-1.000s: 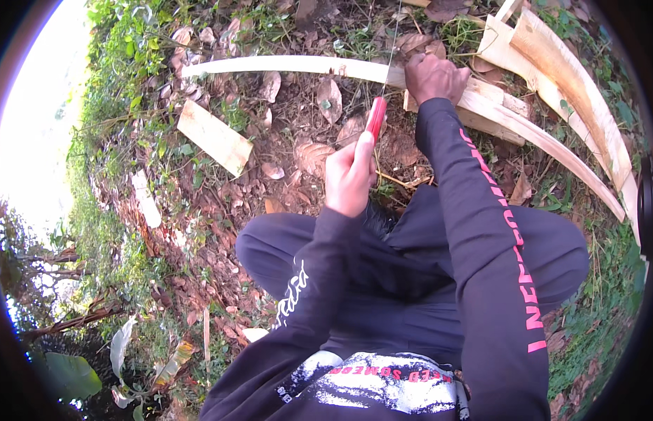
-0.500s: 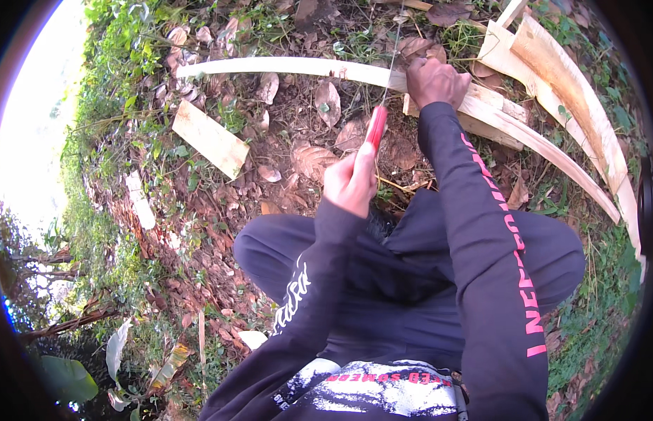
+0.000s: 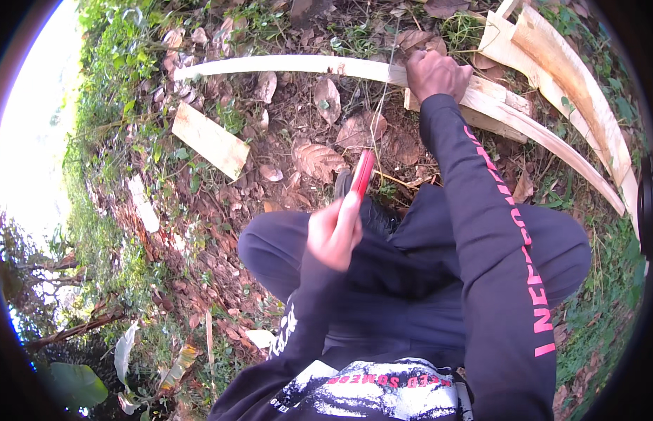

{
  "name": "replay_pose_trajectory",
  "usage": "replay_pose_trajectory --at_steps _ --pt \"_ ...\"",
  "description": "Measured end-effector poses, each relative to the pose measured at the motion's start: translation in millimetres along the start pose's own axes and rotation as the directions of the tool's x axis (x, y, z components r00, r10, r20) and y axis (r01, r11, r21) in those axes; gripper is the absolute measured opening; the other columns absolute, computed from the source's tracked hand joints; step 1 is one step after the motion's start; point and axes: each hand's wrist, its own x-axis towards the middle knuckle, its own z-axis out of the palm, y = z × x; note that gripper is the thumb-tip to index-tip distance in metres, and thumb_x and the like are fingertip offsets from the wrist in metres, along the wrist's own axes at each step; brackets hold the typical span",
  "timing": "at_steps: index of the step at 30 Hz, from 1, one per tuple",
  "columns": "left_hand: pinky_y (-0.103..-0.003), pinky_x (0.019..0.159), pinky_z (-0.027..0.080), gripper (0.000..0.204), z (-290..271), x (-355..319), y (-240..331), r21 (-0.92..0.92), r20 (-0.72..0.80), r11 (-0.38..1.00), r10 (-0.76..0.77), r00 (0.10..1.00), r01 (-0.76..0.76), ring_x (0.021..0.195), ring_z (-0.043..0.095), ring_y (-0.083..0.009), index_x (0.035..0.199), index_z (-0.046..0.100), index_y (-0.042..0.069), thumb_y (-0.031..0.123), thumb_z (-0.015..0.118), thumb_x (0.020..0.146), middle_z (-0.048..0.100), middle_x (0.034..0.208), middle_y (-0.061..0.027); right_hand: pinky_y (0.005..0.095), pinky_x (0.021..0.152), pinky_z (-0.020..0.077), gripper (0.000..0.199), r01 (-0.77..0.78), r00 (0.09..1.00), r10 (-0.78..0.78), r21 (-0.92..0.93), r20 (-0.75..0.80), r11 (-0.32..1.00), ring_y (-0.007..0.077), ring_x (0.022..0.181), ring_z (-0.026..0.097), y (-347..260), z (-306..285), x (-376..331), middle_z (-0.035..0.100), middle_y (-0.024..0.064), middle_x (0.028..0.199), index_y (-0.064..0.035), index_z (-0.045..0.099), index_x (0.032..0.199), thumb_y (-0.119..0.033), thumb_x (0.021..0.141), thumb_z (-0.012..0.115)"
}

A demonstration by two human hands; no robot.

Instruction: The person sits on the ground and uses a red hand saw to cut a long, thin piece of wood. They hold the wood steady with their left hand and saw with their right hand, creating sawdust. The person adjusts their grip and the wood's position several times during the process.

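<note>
The ground [image 3: 252, 133] is lit by strong daylight. The background [image 3: 35, 119] is burnt out to white between nine and ten o'clock, while plants [image 3: 79, 384] near eight are sunk in shade. The left hand [image 3: 333, 233] is softened by blur; all corners are blackened by fisheye vignetting.

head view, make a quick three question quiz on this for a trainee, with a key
1. Which hand holds the red handle? a) right b) left c) both
2. True or false: the right hand is on the long strip.
3. Fill in: the short board lies to the ___ of the handle.

Key: 1 b, the left hand; 2 true; 3 left.
</note>
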Motion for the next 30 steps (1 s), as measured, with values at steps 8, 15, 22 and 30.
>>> replay_pose_trajectory --at_steps 8,15,22,30 --pt "-0.023 0.043 0.027 0.049 22.1 69.9 16.1 -0.058 -0.010 0.995 0.079 0.997 -0.080 0.045 0.036 -0.0047 0.061 0.048 0.003 0.034 0.047 0.100 0.041 0.051 0.0034 0.0387 0.083 0.0339 0.044 0.040 0.999 -0.040 -0.001 0.024 0.999 0.0266 0.070 0.066 -4.3 1.8 -2.6 0.068 0.0163 0.071 -0.0098 0.074 0.074 -0.031 0.088 0.038" --pt "-0.021 0.043 0.027 0.041 -6.1 -45.4 -4.1 -0.111 -0.098 0.991 -0.086 0.991 0.075 0.045 0.038 -0.0039 0.065 0.052 0.001 0.023 0.050 0.099 0.044 0.053 0.0026 0.0386 0.083 0.0343 0.044 0.026 1.000 -0.026 -0.007 -0.008 1.000 0.0264 0.069 0.065 -6.1 6.3 -3.2 0.069 0.0159 0.071 -0.0104 0.074 0.070 -0.032 0.088 0.040" --pt "-0.020 0.046 0.026 0.036 -33.0 -22.4 17.1 -0.160 0.045 0.985 -0.059 0.997 0.066 0.049 0.035 -0.0033 0.072 0.051 0.002 0.028 0.052 0.098 0.044 0.062 0.0023 0.0399 0.081 0.0364 0.049 0.008 0.999 -0.006 0.039 -0.048 0.999 0.0300 0.068 0.065 -3.1 1.8 -0.7 0.069 0.0176 0.076 -0.0063 0.073 0.076 -0.033 0.088 0.034" --pt "-0.020 0.060 0.035 0.027 -38.3 -39.9 -14.1 -0.064 0.219 0.969 0.247 0.944 -0.238 0.062 0.043 -0.0052 0.097 0.052 -0.001 0.018 0.067 0.083 0.047 0.069 0.0035 0.0423 0.092 0.0403 0.037 0.317 0.930 -0.242 0.274 -0.275 0.908 0.0314 0.091 0.065 29.4 11.0 0.5 0.069 0.0184 0.094 -0.0010 0.072 0.084 -0.030 0.087 0.049"
